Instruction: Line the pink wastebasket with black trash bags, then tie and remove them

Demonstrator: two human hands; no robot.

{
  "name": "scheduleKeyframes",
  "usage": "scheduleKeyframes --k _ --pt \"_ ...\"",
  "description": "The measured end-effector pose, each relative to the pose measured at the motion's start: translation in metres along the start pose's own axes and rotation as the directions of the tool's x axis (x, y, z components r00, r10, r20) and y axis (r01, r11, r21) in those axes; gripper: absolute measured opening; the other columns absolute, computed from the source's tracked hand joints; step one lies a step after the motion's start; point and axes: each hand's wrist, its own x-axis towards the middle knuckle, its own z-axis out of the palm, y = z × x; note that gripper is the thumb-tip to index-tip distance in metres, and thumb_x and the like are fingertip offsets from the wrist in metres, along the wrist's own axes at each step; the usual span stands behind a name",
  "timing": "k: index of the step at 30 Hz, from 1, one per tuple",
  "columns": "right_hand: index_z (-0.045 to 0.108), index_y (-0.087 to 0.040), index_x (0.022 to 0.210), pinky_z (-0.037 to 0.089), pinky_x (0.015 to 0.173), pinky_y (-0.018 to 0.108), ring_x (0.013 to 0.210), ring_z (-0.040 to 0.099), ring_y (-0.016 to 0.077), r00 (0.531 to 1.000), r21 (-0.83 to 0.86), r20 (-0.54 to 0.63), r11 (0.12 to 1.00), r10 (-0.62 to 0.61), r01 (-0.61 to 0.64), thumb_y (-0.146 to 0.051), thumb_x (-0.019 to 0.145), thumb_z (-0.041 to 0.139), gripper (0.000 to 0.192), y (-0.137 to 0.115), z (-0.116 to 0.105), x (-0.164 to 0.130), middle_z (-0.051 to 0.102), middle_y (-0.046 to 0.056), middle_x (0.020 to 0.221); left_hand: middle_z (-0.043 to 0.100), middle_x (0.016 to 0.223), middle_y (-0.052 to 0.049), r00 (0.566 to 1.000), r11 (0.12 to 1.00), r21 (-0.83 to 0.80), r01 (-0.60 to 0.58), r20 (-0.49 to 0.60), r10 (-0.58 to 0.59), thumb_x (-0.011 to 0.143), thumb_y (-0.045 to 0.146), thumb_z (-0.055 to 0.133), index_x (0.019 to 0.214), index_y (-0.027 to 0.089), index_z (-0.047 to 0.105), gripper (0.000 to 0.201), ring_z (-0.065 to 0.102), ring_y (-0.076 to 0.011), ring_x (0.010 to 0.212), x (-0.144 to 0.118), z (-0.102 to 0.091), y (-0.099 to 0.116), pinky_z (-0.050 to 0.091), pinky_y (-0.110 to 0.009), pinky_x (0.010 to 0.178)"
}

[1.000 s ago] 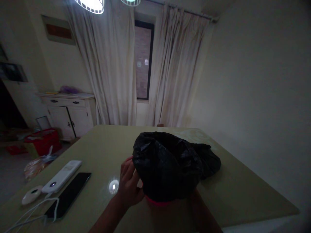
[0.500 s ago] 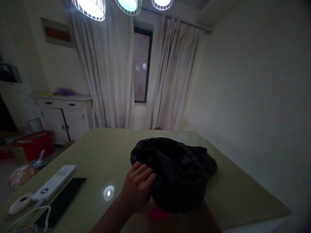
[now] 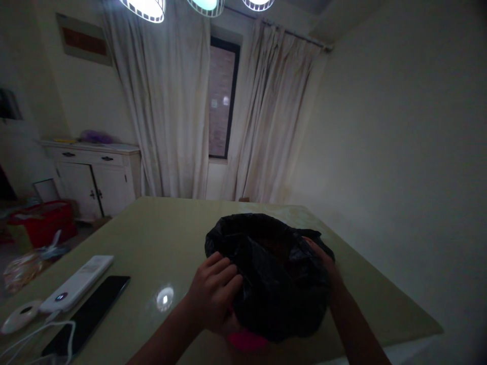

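We grip the crumpled black plastic bag mid-table w/ both hands: left hand, right hand. Near left: 1 white power bank, 1 black phone, 1 round white charger. Nothing blocks.

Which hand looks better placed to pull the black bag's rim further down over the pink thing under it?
Probably the left hand: its fingers curl over the black bag right above the pink thing. The right hand grips the far rim, away from it.
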Motion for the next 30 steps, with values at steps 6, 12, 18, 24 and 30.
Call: scheduleKeyframes --k 6,12,18,24,30 --pt "0.080 -0.023 0.111 0.060 0.104 0.044 0.115 0.076 0.0335 0.955 0.124 0.163 0.955 0.247 -0.268 -0.062 0.076 0.089 0.054 -0.001 -0.022 0.004 0.081 0.012 0.121 0.065 0.078 -0.007 0.998 0.999 -0.045 0.015 0.055 -0.012 0.095 0.017 0.052 0.087 0.020 0.063 0.014 0.058 -0.0235 0.072 0.008 -0.012 0.006 0.046 -0.040 0.068" --pt "0.082 -0.021 0.108 0.063 0.094 0.040 0.099 0.079 0.0283 0.918 0.091 0.244 0.935 0.314 -0.344 -0.055 0.080 0.088 0.044 -0.017 -0.022 0.008 0.083 0.011 0.110 0.067 0.081 -0.006 0.992 0.982 -0.186 0.016 0.124 0.007 0.099 0.008 0.050 0.093 0.019 0.067 0.021 0.060 -0.0207 0.075 0.013 -0.013 0.021 0.051 -0.036 0.068" --pt "0.076 -0.022 0.111 0.060 0.091 0.043 0.103 0.076 0.0306 0.994 -0.229 0.057 0.970 0.097 -0.081 -0.045 0.061 0.097 0.059 -0.046 -0.026 0.030 0.080 0.012 0.112 0.052 0.066 -0.001 0.992 0.984 -0.170 -0.055 0.100 0.073 0.101 0.027 0.050 0.073 0.025 0.051 0.029 0.045 -0.0200 0.061 0.007 -0.001 0.019 0.031 -0.040 0.055" --pt "0.079 -0.023 0.111 0.054 0.086 0.042 0.087 0.068 0.0244 0.948 -0.615 0.185 0.722 -0.258 0.317 -0.039 0.079 0.079 0.035 -0.075 0.009 0.027 0.078 0.008 0.106 0.051 0.063 0.000 0.997 0.992 -0.114 -0.044 0.059 0.051 0.098 0.032 0.053 0.071 0.026 0.047 0.028 0.043 -0.0192 0.057 0.007 0.011 0.025 0.024 -0.041 0.054" --pt "0.081 -0.020 0.099 0.052 0.091 0.039 0.095 0.070 0.0239 0.947 -0.432 0.302 0.869 -0.111 0.240 -0.037 0.078 0.080 0.027 -0.083 0.062 0.032 0.079 0.006 0.100 0.051 0.061 0.001 0.999 0.998 -0.046 -0.032 -0.006 0.032 0.094 0.030 0.054 0.069 0.026 0.048 0.027 0.043 -0.0187 0.055 0.008 0.013 0.024 0.024 -0.041 0.053"
